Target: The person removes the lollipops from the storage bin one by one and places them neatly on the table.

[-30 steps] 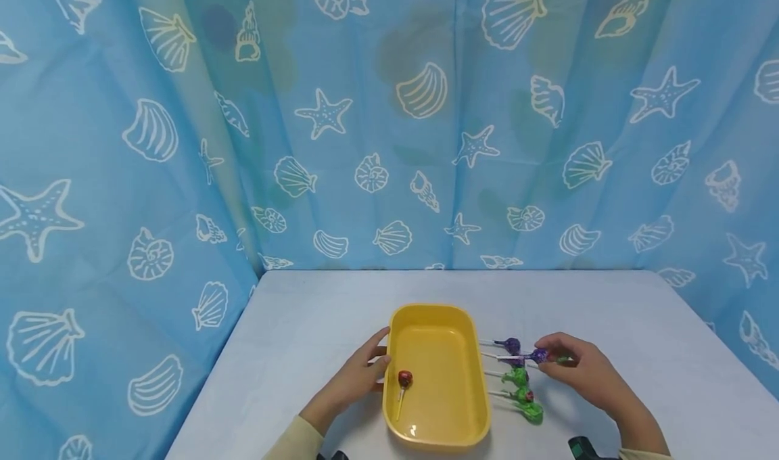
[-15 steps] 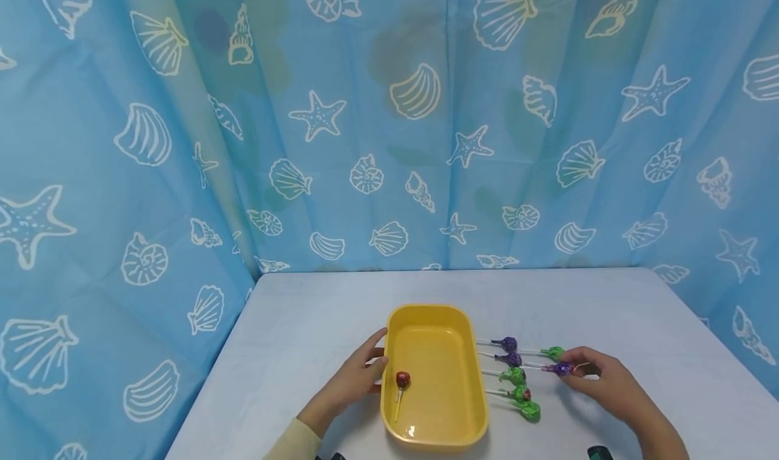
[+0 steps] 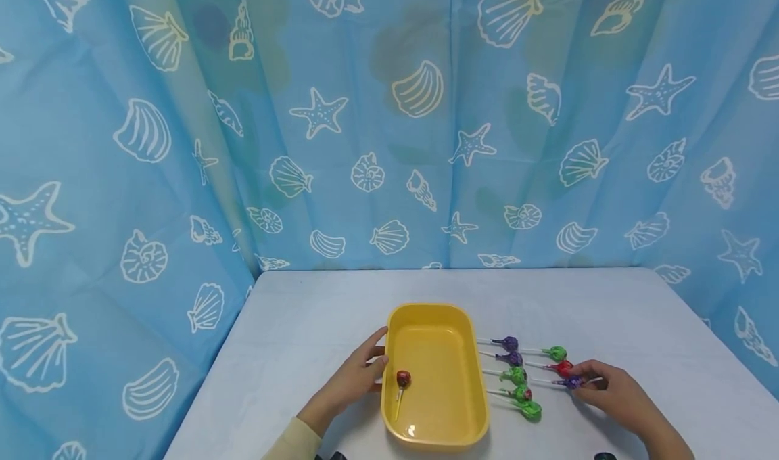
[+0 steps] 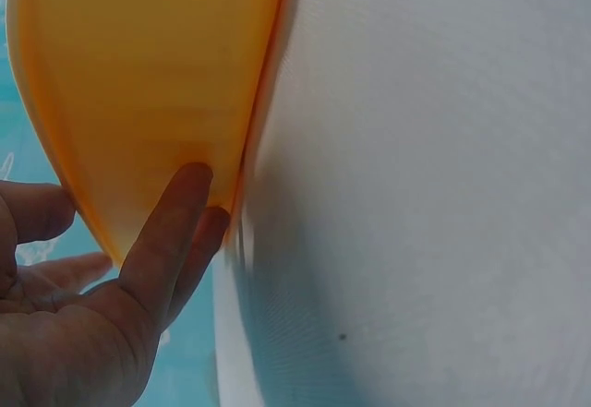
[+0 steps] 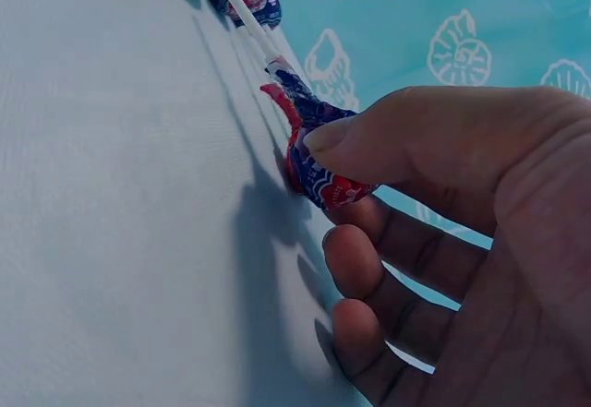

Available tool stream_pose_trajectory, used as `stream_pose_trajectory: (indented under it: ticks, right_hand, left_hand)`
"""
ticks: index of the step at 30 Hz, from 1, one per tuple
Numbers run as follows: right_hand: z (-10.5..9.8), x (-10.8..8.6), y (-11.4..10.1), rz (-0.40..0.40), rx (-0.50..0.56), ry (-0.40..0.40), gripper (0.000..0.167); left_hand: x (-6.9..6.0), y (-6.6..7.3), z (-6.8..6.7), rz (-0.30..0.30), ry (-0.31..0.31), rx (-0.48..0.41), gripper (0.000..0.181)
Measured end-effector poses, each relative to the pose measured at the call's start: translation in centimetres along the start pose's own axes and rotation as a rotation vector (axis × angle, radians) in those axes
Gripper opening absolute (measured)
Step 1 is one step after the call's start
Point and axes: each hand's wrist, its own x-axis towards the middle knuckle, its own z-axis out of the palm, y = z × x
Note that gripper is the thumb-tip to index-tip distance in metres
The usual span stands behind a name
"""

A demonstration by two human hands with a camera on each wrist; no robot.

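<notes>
My right hand (image 3: 615, 392) pinches the wrapped head of a purple lollipop (image 3: 571, 382) between thumb and fingertips, its white stick pointing left. In the right wrist view this lollipop (image 5: 319, 172) has a dark blue and red wrapper, close above the white surface. Just behind it lie a red lollipop (image 3: 560, 368) and a green lollipop (image 3: 555, 353). On the left, my left hand (image 3: 356, 375) touches the side of a yellow tray (image 3: 447, 379). Extended fingers (image 4: 171, 227) lie against the tray's outer wall in the left wrist view. Inside the tray rests one dark red lollipop (image 3: 404, 379).
A column of several lollipops lies along the tray's right side, with purple ones (image 3: 508, 343) at the back and green ones (image 3: 529, 410) nearer. Their sticks point toward the tray. A blue shell-patterned curtain (image 3: 365, 142) hangs behind the white table (image 3: 328, 297).
My right hand has moved right and nearer with the purple lollipop. The green and red lollipops, earlier at its fingers, now lie on the table. My left hand stays at the tray.
</notes>
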Motion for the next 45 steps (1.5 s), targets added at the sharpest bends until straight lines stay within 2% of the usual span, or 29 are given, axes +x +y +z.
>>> stream_pose_trajectory:
  ticks: [9,22,28,33,35,45]
  right_hand:
    - [0.4,0.3,0.4,0.047,-0.027,-0.004,0.033]
    - [0.3,0.3,0.5,0.038,-0.019,0.000,0.041]
    - [-0.3,0.0,0.4,0.016,-0.010,0.037,0.042]
    - [-0.8,-0.5,-0.4,-0.037,0.005,0.137,0.039]
    - [-0.9,-0.6,-1.0,-0.055,0.010,0.155,0.039]
    - [-0.3,-0.7,-4.5,-0.137,0.096,0.125,0.041]
  left_hand:
    - [0.0,0.0,0.0,0.003,0.002,-0.004,0.060]
    - [0.0,-0.1,0.0,-0.014,0.008,0.003,0.060]
    - [-0.1,0.0,-0.1,0.029,-0.017,-0.029,0.061]
    - [-0.2,0.1,-0.2,0.032,-0.018,-0.028,0.060]
    - [-0.2,0.2,-0.2,0.031,-0.019,-0.027,0.060]
    - [-0.2,0.1,-0.1,0.021,-0.015,-0.013,0.060]
